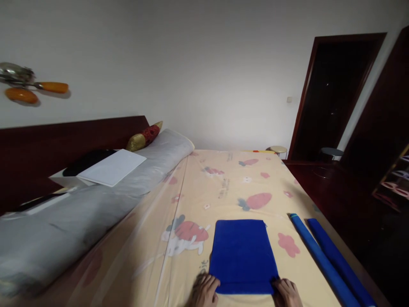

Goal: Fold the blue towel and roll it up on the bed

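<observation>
A folded blue cloth lies flat on the bed sheet, which is cream with pink carrot and rabbit prints. My left hand rests at the cloth's near left corner, fingers on its edge. At the near right corner sits my right hand, fingers touching the edge there. Both hands press or pinch the corners; whether they grip is unclear.
Two blue rolled mats lie along the bed's right edge. A long grey bolster with a white sheet on it runs along the dark headboard at left. A dark doorway and wooden furniture stand at right.
</observation>
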`<state>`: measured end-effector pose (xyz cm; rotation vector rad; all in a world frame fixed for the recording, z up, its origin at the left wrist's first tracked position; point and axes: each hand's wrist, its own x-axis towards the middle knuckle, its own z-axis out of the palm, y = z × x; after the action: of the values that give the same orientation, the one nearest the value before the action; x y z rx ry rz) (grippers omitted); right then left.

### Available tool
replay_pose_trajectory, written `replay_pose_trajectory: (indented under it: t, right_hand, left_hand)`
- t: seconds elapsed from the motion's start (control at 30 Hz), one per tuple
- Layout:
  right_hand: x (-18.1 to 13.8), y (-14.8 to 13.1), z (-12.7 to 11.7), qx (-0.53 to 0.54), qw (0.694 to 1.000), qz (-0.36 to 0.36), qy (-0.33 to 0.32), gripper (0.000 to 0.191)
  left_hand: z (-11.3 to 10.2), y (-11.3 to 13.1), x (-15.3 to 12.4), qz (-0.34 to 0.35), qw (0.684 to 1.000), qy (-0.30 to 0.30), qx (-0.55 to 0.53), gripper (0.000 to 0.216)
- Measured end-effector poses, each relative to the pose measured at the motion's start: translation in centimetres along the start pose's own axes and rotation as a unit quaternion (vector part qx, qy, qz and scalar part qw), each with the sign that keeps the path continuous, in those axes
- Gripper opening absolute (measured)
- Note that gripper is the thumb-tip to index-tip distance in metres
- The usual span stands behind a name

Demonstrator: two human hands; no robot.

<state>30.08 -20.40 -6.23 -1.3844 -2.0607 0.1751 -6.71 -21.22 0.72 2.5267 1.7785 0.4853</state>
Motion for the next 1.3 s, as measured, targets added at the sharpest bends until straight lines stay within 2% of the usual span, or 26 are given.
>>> replay_pose_trajectory:
  t: [0.1, 0.2, 0.37, 0.5, 0.57, 0.63, 0.73, 0.83, 0.93, 1.0, 1.17, 1.23, 1.3]
  right_hand:
    - [2.1, -1.9, -2.0, 0.044, 0.995, 0.078, -0.033, 0.019]
    - [3.6, -2.6, -3.4, 0.083, 0.982, 0.155, -0.065, 0.022]
    - [3.9, -1.4, -4.1, 0.155, 0.967, 0.175, -0.103, 0.027]
    - [3.4, -0.4, -4.8, 0.214, 0.95, 0.186, -0.128, 0.024]
    - [3.3, -0.4, -5.2, 0.202, 0.949, 0.192, -0.151, 0.024]
    - [3.2, -1.0, -5.0, 0.121, 0.963, 0.194, -0.143, 0.024]
    - [3.4, -3.3, -3.1, -0.045, 0.984, 0.16, -0.056, 0.037]
    - [4.0, -6.8, 0.9, -0.09, 0.995, 0.052, -0.004, 0.05]
    - [4.5, -8.9, 4.4, -0.083, 0.995, -0.055, -0.023, 0.051]
    - [4.4, -8.3, 5.3, -0.096, 0.992, -0.082, -0.018, 0.048]
    - [2.6, -3.1, 3.7, -0.153, 0.987, -0.009, 0.039, 0.047]
    - [2.5, -2.6, 3.6, -0.174, 0.984, 0.029, 0.04, 0.049]
    - [3.1, -3.8, 4.4, -0.179, 0.982, 0.049, 0.029, 0.053]
  left_hand:
    - [-0.3, 0.6, 1.3, -0.099, 0.993, -0.032, -0.062, 0.032]
    - [-1.1, -0.1, 2.2, -0.145, 0.979, -0.097, -0.107, 0.035]
    - [-2.7, -2.3, 2.0, -0.159, 0.968, -0.146, -0.129, 0.028]
    - [-3.9, -3.3, 1.4, -0.138, 0.962, -0.181, -0.15, 0.029]
    - [-4.5, -3.4, 1.2, -0.123, 0.958, -0.205, -0.156, 0.027]
    - [-4.6, -3.1, 1.3, -0.114, 0.958, -0.215, -0.152, 0.028]
    - [-2.9, -1.6, 1.6, -0.082, 0.982, -0.156, -0.074, 0.051]
    - [0.7, 1.5, 2.2, 0.037, 0.997, -0.057, 0.027, 0.074]
    - [3.9, 4.2, 2.7, 0.147, 0.985, 0.041, 0.076, 0.063]
    - [4.3, 4.5, 2.8, 0.167, 0.977, 0.079, 0.108, 0.057]
    - [1.6, -0.1, 1.3, 0.124, 0.973, 0.092, 0.17, 0.059]
    - [1.4, -1.1, 1.0, 0.114, 0.972, 0.101, 0.179, 0.059]
    - [2.2, -0.3, 1.5, 0.105, 0.971, 0.113, 0.185, 0.06]
